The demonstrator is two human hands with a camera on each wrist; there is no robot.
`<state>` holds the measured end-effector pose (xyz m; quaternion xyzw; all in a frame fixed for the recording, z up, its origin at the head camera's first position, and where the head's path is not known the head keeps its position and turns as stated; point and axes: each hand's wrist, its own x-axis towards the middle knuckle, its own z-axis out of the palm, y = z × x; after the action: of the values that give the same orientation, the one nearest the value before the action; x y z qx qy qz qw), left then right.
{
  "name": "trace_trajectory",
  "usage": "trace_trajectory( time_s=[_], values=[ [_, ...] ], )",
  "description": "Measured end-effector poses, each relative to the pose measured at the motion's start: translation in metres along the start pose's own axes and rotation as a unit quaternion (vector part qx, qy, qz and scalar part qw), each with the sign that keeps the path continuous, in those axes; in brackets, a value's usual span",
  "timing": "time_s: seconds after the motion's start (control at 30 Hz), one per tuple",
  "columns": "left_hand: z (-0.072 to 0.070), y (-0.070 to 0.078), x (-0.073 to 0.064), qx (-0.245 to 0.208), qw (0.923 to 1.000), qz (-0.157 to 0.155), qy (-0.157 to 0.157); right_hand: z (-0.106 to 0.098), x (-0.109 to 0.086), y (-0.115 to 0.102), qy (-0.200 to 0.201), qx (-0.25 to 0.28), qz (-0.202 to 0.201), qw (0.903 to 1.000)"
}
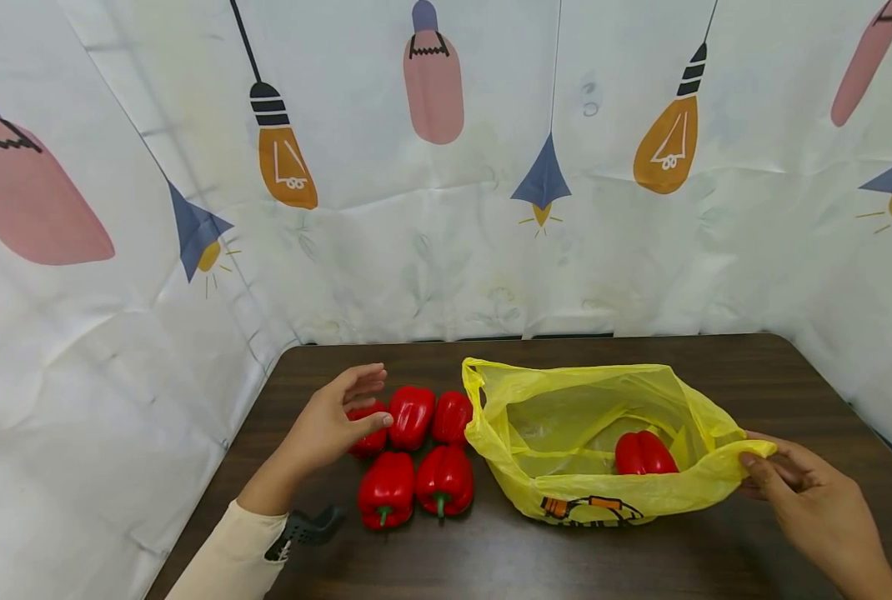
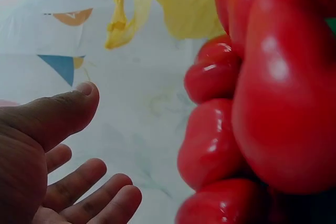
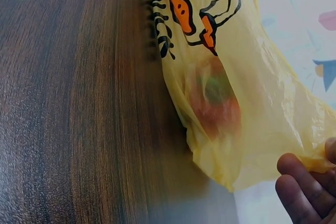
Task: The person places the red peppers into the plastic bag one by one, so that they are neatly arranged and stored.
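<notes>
A yellow plastic bag (image 1: 626,497) lies on the table with its mouth spread wide, and one red bell pepper (image 1: 643,453) rests inside it. My right hand (image 1: 817,500) pinches the bag's right edge between thumb and fingers; in the right wrist view the pepper shows dimly through the plastic. To the bag's left sit several red bell peppers (image 1: 412,417) in two rows. Above the leftmost back pepper (image 1: 367,444), my left hand (image 1: 341,417) hovers with thumb and fingers apart. In the left wrist view this left hand (image 2: 68,166) holds nothing, and a gap separates it from the peppers.
The dark wooden table (image 1: 551,558) carries everything. Behind it and along the sides hangs a white printed sheet (image 1: 431,233). A dark strap with a device (image 1: 311,527) sits on my left wrist, close to the front peppers.
</notes>
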<state>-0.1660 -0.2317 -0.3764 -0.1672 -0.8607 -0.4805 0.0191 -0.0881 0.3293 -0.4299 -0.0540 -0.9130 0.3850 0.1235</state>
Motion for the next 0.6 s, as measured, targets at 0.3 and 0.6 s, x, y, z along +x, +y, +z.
trace_trajectory(
  time_s=[0.3,0.6],
  values=[
    [-0.007,-0.018,-0.008,0.029,0.9994,0.002,0.020,-0.001,0.000,0.001,0.002,-0.006,-0.002,1.0000],
    [-0.012,-0.041,-0.015,0.068,0.9969,-0.024,0.030,-0.002,0.000,0.002,0.001,-0.012,0.001,0.9999]
  ],
)
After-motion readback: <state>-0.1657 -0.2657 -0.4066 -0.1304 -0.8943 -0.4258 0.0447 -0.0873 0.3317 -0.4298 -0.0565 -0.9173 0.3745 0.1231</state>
